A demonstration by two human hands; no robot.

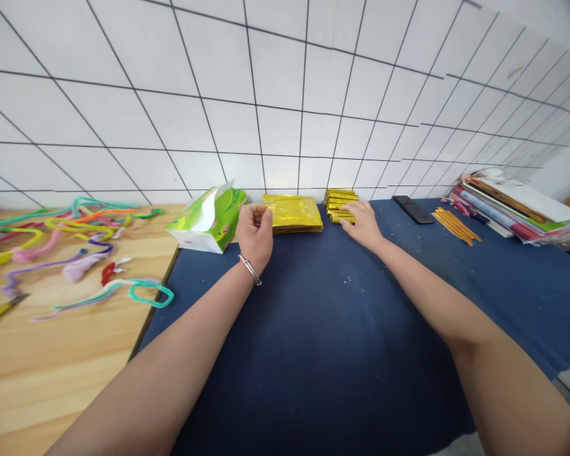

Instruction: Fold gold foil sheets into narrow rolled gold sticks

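My left hand (255, 237), with a silver bangle on its wrist, is beside the left edge of a stack of gold foil paper sheets (294, 214). Its fingers are curled in, and nothing shows in them. Toward the back wall, my right hand (365, 225) reaches to a pile of folded gold foil strips (338, 201). The fingers of this hand are stretched and apart, with their tips at the pile's right side. Whether they touch a strip is hard to tell.
A green tissue pack (218, 212) stands left of the stack. Colourful fuzzy craft stems (99, 221) lie on the wooden table (76, 367). A black phone (412, 209), orange-gold strips (456, 226) and piled books (503, 206) rest rightward on the dark blue cloth (313, 354). White tiled wall (275, 76) behind.
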